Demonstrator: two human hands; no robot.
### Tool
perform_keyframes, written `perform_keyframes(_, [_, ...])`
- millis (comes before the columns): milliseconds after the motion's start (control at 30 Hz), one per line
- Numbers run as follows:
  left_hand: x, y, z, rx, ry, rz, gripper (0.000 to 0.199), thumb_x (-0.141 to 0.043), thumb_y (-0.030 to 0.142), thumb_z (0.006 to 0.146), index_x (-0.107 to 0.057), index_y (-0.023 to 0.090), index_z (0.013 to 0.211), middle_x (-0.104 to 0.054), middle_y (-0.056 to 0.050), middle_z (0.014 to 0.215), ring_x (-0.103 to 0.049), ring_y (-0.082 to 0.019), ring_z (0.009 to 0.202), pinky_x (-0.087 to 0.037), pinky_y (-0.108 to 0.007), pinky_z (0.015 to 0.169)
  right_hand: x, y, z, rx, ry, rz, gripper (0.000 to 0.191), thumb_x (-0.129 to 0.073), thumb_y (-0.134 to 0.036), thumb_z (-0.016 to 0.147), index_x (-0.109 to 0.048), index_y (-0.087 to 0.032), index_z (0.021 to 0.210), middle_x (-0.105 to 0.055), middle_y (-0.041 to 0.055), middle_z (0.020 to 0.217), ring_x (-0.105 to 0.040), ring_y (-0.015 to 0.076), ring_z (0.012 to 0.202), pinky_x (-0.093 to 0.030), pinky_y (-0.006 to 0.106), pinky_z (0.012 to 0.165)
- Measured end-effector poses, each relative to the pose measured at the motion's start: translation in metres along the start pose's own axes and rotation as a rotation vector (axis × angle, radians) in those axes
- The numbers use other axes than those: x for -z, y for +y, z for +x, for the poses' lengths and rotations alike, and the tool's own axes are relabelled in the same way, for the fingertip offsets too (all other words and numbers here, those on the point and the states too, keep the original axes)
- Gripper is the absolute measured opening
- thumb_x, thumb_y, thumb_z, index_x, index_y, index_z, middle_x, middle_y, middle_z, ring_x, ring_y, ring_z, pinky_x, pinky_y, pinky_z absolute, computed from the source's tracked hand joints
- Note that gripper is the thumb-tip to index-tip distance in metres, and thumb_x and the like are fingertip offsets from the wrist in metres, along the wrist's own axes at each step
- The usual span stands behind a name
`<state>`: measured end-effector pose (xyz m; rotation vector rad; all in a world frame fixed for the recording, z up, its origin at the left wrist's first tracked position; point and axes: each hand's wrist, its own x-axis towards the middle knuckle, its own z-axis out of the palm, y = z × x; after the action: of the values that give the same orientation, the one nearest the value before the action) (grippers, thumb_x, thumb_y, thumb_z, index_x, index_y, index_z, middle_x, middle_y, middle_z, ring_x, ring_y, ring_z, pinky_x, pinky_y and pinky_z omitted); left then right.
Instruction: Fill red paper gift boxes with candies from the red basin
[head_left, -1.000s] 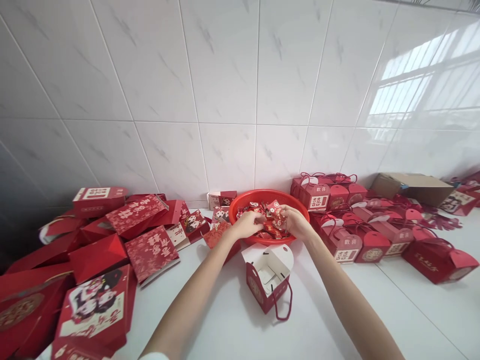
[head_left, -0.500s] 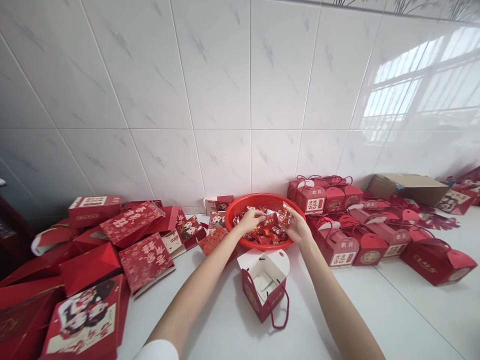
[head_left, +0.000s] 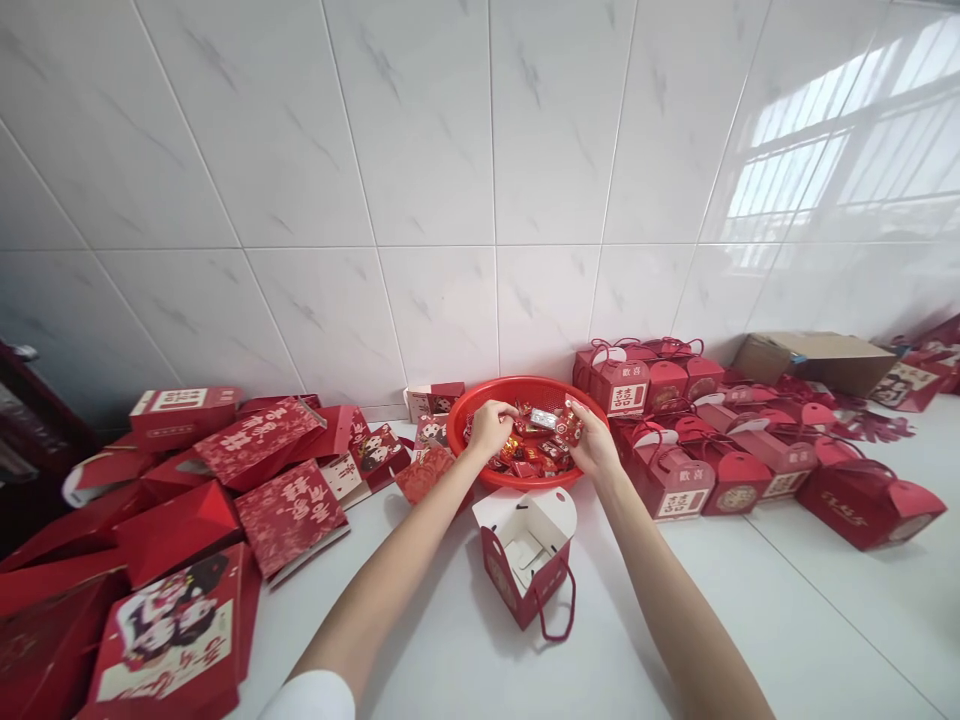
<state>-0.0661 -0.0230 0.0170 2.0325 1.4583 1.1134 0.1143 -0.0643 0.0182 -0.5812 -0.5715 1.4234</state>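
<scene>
A red plastic basket (head_left: 517, 482) of wrapped candies (head_left: 525, 466) stands against the wall, with both hands over it. My left hand (head_left: 491, 428) is at the basket's left side, fingers curled together; whatever they hold is hidden. On the right, my right hand (head_left: 596, 445) pinches a red patterned candy packet (head_left: 573, 428) between thumb and fingers. A silver-wrapped candy (head_left: 543, 419) lies between the hands. In front of the basket sits an open red gift box (head_left: 517, 590), white inside, its cord handle hanging to the right. Nothing shows inside the box.
Flattened and partly folded red boxes (head_left: 292, 515) are piled on the left. Closed red gift boxes (head_left: 679, 480) with cords stand in rows on the right, near a brown cardboard box (head_left: 817, 362). A tiled wall (head_left: 435, 300) rises behind the white surface (head_left: 420, 640).
My left hand has drawn back slightly to the left and its fingers have curled in. More of the silver-wrapped candy shows. My right hand still holds the packet. The view has shifted slightly.
</scene>
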Motion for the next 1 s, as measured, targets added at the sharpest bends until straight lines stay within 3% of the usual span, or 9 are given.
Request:
perform_keyframes(67, [0.000, 0.001, 0.002, -0.032, -0.076, 0.080, 0.029, -0.056, 0.002, 0.076, -0.077, 0.017, 0.089, -0.071, -0.013, 0.117, -0.061, -0.030, 0.118, -0.043, -0.044, 0.107, 0.000, 0.001, 0.001, 0.020, 0.012, 0.016, 0.011, -0.080, -0.022, 0.071, -0.070, -0.019, 0.076, -0.073, 0.0002, 0.067, -0.069, 0.0153, 0.061, -0.057, 0.024, 0.058])
perform_keyframes(133, [-0.004, 0.005, 0.007, -0.071, -0.224, 0.141, 0.030, -0.059, -0.001, 0.070, -0.078, 0.017, 0.085, -0.073, -0.012, 0.112, -0.061, -0.031, 0.117, -0.042, -0.043, 0.107, -0.001, 0.002, 0.001, 0.034, 0.017, 0.022, 0.012, -0.080, -0.021, 0.071, -0.069, -0.018, 0.074, -0.074, 0.0013, 0.068, -0.069, 0.0156, 0.063, -0.058, 0.024, 0.061])
perform_keyframes(233, [-0.014, 0.012, 0.018, -0.120, -0.516, 0.192, 0.032, -0.066, 0.000, 0.063, -0.080, 0.021, 0.083, -0.078, -0.006, 0.094, -0.069, -0.027, 0.100, -0.050, -0.035, 0.094, -0.002, 0.002, 0.001, 0.044, 0.019, 0.020, 0.014, -0.082, -0.021, 0.070, -0.069, -0.018, 0.073, -0.073, 0.0018, 0.068, -0.069, 0.0157, 0.062, -0.058, 0.025, 0.061])
perform_keyframes(333, [-0.029, 0.019, 0.027, -0.162, -0.747, 0.221, 0.043, -0.076, 0.003, 0.053, -0.080, 0.026, 0.089, -0.079, -0.001, 0.090, -0.071, -0.025, 0.088, -0.052, -0.030, 0.082, -0.001, 0.002, 0.001, 0.050, 0.017, 0.011, 0.016, -0.083, -0.023, 0.067, -0.068, -0.018, 0.074, -0.073, 0.0014, 0.069, -0.068, 0.0160, 0.060, -0.058, 0.026, 0.059])
perform_keyframes(467, [-0.045, 0.023, 0.029, -0.212, -0.859, 0.232, 0.041, -0.078, 0.007, 0.053, -0.080, 0.029, 0.087, -0.078, 0.000, 0.086, -0.069, -0.023, 0.083, -0.050, -0.028, 0.077, 0.001, 0.002, 0.002, 0.048, 0.026, -0.011, 0.019, -0.083, -0.025, 0.065, -0.069, -0.018, 0.076, -0.073, 0.0018, 0.068, -0.068, 0.0172, 0.062, -0.056, 0.026, 0.055])
perform_keyframes(600, [-0.050, 0.015, 0.026, -0.212, -0.847, 0.193, 0.018, -0.076, 0.009, 0.055, -0.076, 0.025, 0.063, -0.072, 0.002, 0.063, -0.064, -0.019, 0.064, -0.047, -0.027, 0.069, 0.002, 0.004, 0.003, 0.045, 0.032, -0.023, 0.019, -0.084, -0.026, 0.064, -0.070, -0.019, 0.075, -0.073, 0.0015, 0.069, -0.067, 0.0164, 0.061, -0.054, 0.025, 0.053])
perform_keyframes(767, [-0.043, 0.006, 0.031, -0.168, -0.665, 0.027, 0.022, -0.071, 0.013, 0.064, -0.063, 0.020, 0.045, -0.057, 0.002, 0.044, -0.055, -0.015, 0.051, -0.043, -0.027, 0.062, 0.002, 0.004, 0.003, 0.049, 0.051, -0.031, 0.018, -0.084, -0.026, 0.064, -0.069, -0.018, 0.071, -0.074, 0.0027, 0.068, -0.067, 0.0163, 0.062, -0.055, 0.026, 0.057])
perform_keyframes(900, [-0.031, 0.005, 0.039, -0.145, -0.431, -0.201, 0.025, -0.062, 0.033, 0.081, -0.071, 0.017, 0.064, -0.068, -0.002, 0.062, -0.061, -0.017, 0.063, -0.046, -0.028, 0.064, 0.000, 0.003, 0.003, 0.079, 0.079, -0.032, 0.018, -0.084, -0.024, 0.063, -0.070, -0.020, 0.073, -0.075, 0.0005, 0.072, -0.069, 0.0163, 0.068, -0.058, 0.026, 0.064])
perform_keyframes(1000, [-0.024, 0.007, 0.039, -0.137, -0.286, -0.356, 0.034, -0.062, 0.047, 0.083, -0.074, 0.015, 0.085, -0.075, -0.007, 0.085, -0.066, -0.020, 0.079, -0.050, -0.030, 0.073, -0.001, 0.004, 0.003, 0.088, 0.077, -0.049, 0.020, -0.085, -0.023, 0.060, -0.069, -0.020, 0.071, -0.075, -0.0005, 0.073, -0.070, 0.0168, 0.070, -0.058, 0.027, 0.068])
